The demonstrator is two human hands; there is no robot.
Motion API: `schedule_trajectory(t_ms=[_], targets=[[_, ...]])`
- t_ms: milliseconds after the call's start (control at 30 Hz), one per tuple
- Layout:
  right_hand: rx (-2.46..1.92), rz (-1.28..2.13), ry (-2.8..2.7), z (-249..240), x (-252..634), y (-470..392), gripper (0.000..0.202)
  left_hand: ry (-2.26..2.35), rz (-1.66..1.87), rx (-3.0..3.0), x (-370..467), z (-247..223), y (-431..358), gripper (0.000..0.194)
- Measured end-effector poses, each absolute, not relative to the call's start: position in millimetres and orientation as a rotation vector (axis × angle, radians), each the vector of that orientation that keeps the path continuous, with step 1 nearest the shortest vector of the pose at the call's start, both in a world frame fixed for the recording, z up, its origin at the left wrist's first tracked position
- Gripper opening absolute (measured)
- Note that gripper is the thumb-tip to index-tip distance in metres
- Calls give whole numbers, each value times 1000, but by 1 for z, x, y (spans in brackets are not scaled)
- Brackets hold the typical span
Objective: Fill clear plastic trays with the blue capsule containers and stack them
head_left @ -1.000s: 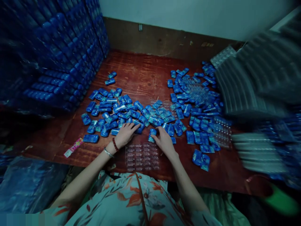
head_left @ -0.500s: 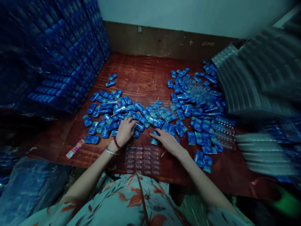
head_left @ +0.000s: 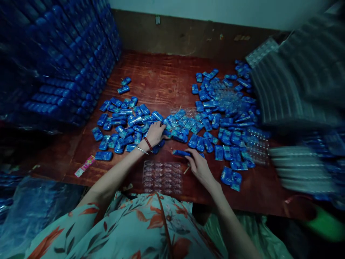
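Note:
My left hand (head_left: 155, 134), with a red beaded bracelet and a silver bangle at the wrist, is at the near edge of a heap of small blue packets (head_left: 121, 131). Its thumb and fingers are closed on a blue packet (head_left: 167, 133), partly hidden by the hand. To the right and nearer me, my right hand (head_left: 198, 164) grips another blue packet (head_left: 180, 153), turned edge-on, its end pointing left. Between my forearms a clear plastic blister tray (head_left: 162, 177) with rows of hollows lies flat on the red-brown wooden table (head_left: 159, 77).
More blue packets (head_left: 228, 153) spread across the right side, beside another clear tray (head_left: 257, 145). Grey stacked trays (head_left: 291, 82) rise at the far right. On the left stands a tall wrapped stack of blue packs (head_left: 67, 72). A pink strip (head_left: 84, 166) lies near the front edge.
My left hand has moved right and slightly forward, closing on a packet. My right hand has lifted and tilted a packet, shifting slightly right. The camera view has tipped a little.

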State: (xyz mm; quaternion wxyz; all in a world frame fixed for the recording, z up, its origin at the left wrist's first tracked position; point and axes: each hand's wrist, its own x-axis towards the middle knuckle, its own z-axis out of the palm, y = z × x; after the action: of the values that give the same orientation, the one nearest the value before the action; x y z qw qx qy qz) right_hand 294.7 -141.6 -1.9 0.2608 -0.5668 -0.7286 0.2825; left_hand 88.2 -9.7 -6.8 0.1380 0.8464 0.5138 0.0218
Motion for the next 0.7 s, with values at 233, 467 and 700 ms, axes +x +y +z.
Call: schedule_trajectory(t_ms=[233, 467, 700], targets=[[-1422, 850, -2171, 12, 273, -173, 28, 1339, 519, 2257, 59, 2, -52, 22], [-1621, 339, -2688, 16, 259, -173, 51, 1395, 728, 1680, 23, 25, -125, 24], [-1629, 257, -2831, 26, 249, -165, 47, 1291, 746, 1777, 25, 0, -153, 30]])
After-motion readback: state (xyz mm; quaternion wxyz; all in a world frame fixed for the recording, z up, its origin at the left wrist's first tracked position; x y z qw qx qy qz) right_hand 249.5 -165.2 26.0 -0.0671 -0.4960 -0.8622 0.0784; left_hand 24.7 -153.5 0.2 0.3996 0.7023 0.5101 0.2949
